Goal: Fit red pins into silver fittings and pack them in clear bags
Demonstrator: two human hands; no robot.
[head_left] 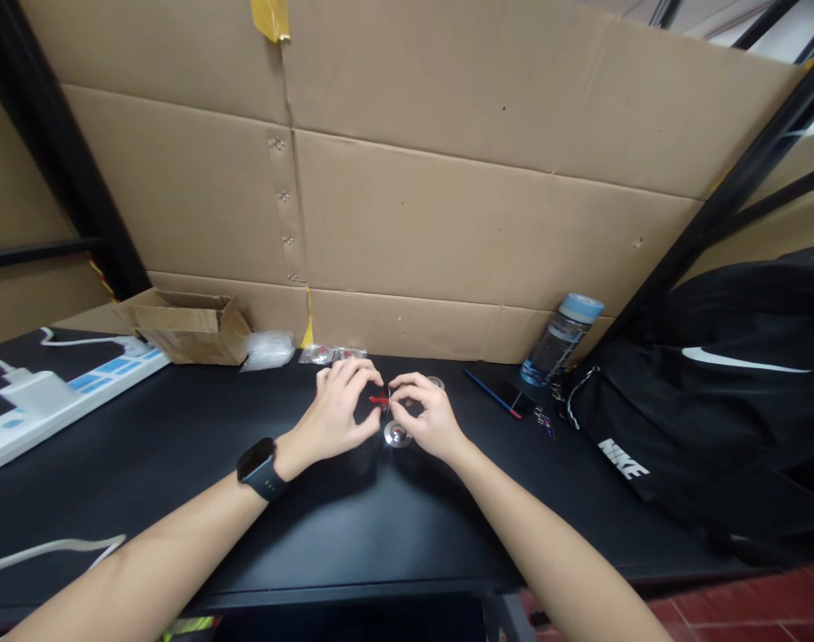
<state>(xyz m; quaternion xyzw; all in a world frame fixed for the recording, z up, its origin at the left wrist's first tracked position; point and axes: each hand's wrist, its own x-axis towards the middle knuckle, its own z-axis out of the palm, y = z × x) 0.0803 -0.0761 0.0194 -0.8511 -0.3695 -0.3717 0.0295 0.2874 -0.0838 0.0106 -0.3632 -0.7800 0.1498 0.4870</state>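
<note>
My left hand (343,408), wearing a black watch (260,468) on its wrist, has thumb and forefinger curved around a small red strap (380,400). Opposite it, my right hand (430,417) pinches a thin metal disc (389,401), seen nearly edge-on; the strap meets this disc. Below the fingertips, a shiny round metal disc with a red centre (398,434), like a finger cymbal, lies on the black table (380,517). Another round metal piece (437,382) shows partly behind my right hand. Something red beyond my left hand is mostly hidden.
Along the cardboard wall (447,223) are an open cardboard box (193,328), clear plastic bags (268,350) and packaged metal discs (326,354). A white power strip (99,388) lies at left. To the right are a blue pen (490,392), water bottle (559,341), keychain (544,421) and black backpack (727,401).
</note>
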